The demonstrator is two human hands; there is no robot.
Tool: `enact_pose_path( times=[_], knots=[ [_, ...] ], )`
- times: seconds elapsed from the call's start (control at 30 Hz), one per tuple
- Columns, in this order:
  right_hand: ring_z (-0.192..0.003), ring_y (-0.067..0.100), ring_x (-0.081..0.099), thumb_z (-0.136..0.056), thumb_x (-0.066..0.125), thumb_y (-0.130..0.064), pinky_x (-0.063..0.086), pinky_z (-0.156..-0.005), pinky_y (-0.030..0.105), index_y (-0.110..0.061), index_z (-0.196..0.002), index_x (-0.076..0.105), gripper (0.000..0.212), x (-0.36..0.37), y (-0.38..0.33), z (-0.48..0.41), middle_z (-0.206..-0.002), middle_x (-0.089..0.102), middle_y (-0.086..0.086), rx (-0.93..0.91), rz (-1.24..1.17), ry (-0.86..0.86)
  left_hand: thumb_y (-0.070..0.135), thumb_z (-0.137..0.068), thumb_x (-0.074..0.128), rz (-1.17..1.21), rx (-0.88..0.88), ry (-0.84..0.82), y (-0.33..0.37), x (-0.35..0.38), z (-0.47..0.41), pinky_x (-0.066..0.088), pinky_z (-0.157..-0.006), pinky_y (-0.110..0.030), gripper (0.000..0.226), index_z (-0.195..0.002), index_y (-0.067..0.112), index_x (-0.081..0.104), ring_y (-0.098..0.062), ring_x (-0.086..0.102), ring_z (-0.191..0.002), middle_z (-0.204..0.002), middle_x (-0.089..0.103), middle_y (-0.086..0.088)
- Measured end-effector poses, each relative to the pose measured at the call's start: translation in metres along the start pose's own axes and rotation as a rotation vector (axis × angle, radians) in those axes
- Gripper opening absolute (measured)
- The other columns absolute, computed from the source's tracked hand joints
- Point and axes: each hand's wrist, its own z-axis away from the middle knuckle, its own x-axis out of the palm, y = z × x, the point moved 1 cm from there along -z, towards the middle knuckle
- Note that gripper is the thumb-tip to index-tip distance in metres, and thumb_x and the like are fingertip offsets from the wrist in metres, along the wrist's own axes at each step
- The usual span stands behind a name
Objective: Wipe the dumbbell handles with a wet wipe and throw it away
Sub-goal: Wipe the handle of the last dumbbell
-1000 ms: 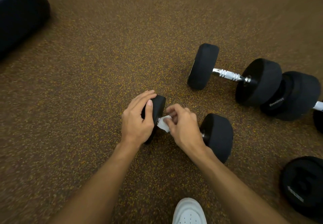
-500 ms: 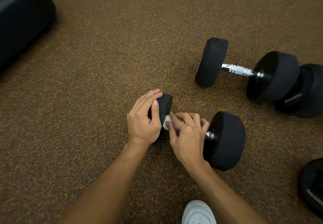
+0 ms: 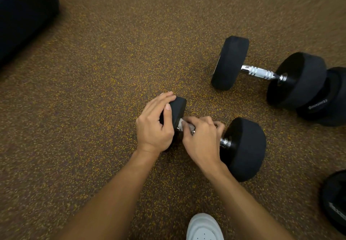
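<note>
From my screen I see the near dumbbell (image 3: 245, 148) lying on the brown speckled floor (image 3: 93, 108), right in the middle of the view. The left hand (image 3: 155, 125) grips its small left end, with the fingers curled over the top and the thumb flat on the side. The right hand (image 3: 202, 140) is curled over the handle (image 3: 224, 142), and only a shiny bit of metal shows by the big right end. A white wet wipe (image 3: 184, 125) peeks out from under the right fingers. It is pressed on the handle, just beside the left end.

A second dumbbell (image 3: 258, 73) lies farther off to the right, and its silver handle is bare. A third dumbbell (image 3: 327, 104) touches it from behind. Part of another black weight (image 3: 335, 202) sits at the right edge. A white shoe (image 3: 204, 226) shows at the bottom. A big dark padded thing (image 3: 22, 15) fills the top left corner, but I cannot tell what it is.
</note>
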Motion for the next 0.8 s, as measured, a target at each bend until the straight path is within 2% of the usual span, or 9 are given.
enact_pose_path(
  times=[0.1,0.2,0.27,0.37,0.43,0.5,0.6,0.7,0.8],
  knots=[
    [-0.112,0.022,0.061,-0.106,0.06,-0.029,0.029,-0.104,0.045,-0.026,-0.117,0.08,0.023,-0.004,-0.002,-0.009,-0.106,0.077,0.0,0.025,-0.009,-0.104,0.012,-0.107,0.049,0.008,0.001,0.005,0.001,0.0,0.001,0.049,-0.114,-0.04,0.032,-0.125,0.011,0.076,-0.014,0.064,-0.132,-0.135,0.073,0.003],
    [-0.106,0.022,0.064,-0.101,0.067,-0.024,0.029,-0.099,0.043,-0.026,-0.111,0.08,0.016,-0.004,-0.001,0.0,-0.101,0.078,-0.003,-0.05,-0.005,-0.023,0.013,-0.107,0.05,0.008,-0.005,0.009,0.001,0.0,0.001,0.049,-0.113,-0.04,0.032,-0.125,0.013,0.077,-0.014,0.064,-0.132,-0.134,0.073,0.005],
    [-0.108,0.02,0.063,-0.103,0.064,-0.025,0.027,-0.099,0.042,-0.027,-0.113,0.079,0.018,-0.004,-0.002,-0.001,-0.102,0.078,-0.005,-0.04,0.021,-0.022,0.013,-0.107,0.049,-0.001,-0.01,0.004,0.001,0.0,0.001,0.049,-0.113,-0.039,0.032,-0.125,0.013,0.077,-0.014,0.064,-0.131,-0.134,0.073,0.005],
    [-0.109,0.026,0.063,-0.109,0.052,-0.03,0.03,-0.101,0.044,-0.026,-0.114,0.079,0.027,-0.003,0.0,-0.017,-0.104,0.077,0.001,0.028,0.057,-0.159,0.014,-0.108,0.049,-0.005,-0.018,-0.005,0.002,-0.001,0.001,0.048,-0.114,-0.037,0.032,-0.125,0.014,0.077,-0.013,0.064,-0.132,-0.135,0.072,0.005],
    [-0.108,0.028,0.064,-0.11,0.053,-0.031,0.032,-0.097,0.042,-0.027,-0.114,0.079,0.027,-0.001,0.004,-0.021,-0.105,0.077,0.002,0.005,0.038,-0.196,0.014,-0.108,0.05,0.0,-0.017,-0.007,0.002,-0.002,0.001,0.048,-0.114,-0.038,0.032,-0.125,0.014,0.077,-0.013,0.064,-0.132,-0.135,0.072,0.006],
    [-0.107,0.022,0.065,-0.106,0.064,-0.029,0.031,-0.094,0.038,-0.028,-0.115,0.081,0.02,0.0,0.009,-0.017,-0.106,0.079,-0.003,-0.054,-0.049,-0.13,0.014,-0.108,0.05,0.002,-0.017,-0.006,0.002,-0.002,0.001,0.049,-0.114,-0.04,0.032,-0.125,0.014,0.077,-0.014,0.064,-0.132,-0.135,0.072,0.005],
    [-0.106,0.014,0.065,-0.094,0.08,-0.025,0.028,-0.097,0.032,-0.024,-0.11,0.082,0.016,0.003,0.013,0.0,-0.107,0.079,-0.01,-0.209,-0.089,0.031,0.014,-0.108,0.049,0.002,-0.018,-0.003,0.001,-0.001,0.0,0.05,-0.113,-0.041,0.032,-0.125,0.014,0.077,-0.014,0.064,-0.132,-0.135,0.072,0.005],
    [-0.112,0.014,0.066,-0.092,0.084,-0.023,0.036,-0.109,0.044,-0.021,-0.109,0.081,0.017,0.007,0.021,0.015,-0.114,0.078,-0.011,-0.369,-0.049,0.165,0.015,-0.108,0.049,0.005,-0.012,0.005,0.0,-0.001,0.001,0.05,-0.112,-0.042,0.033,-0.125,0.013,0.077,-0.015,0.065,-0.132,-0.135,0.073,0.004],
    [-0.115,0.019,0.067,-0.091,0.085,-0.023,0.04,-0.109,0.056,-0.02,-0.106,0.081,0.016,0.005,0.028,0.024,-0.116,0.078,-0.011,-0.374,-0.015,0.239,0.014,-0.108,0.049,0.009,-0.011,0.007,0.001,-0.001,0.001,0.05,-0.112,-0.041,0.032,-0.125,0.013,0.077,-0.014,0.065,-0.131,-0.134,0.073,0.004]
  ],
)
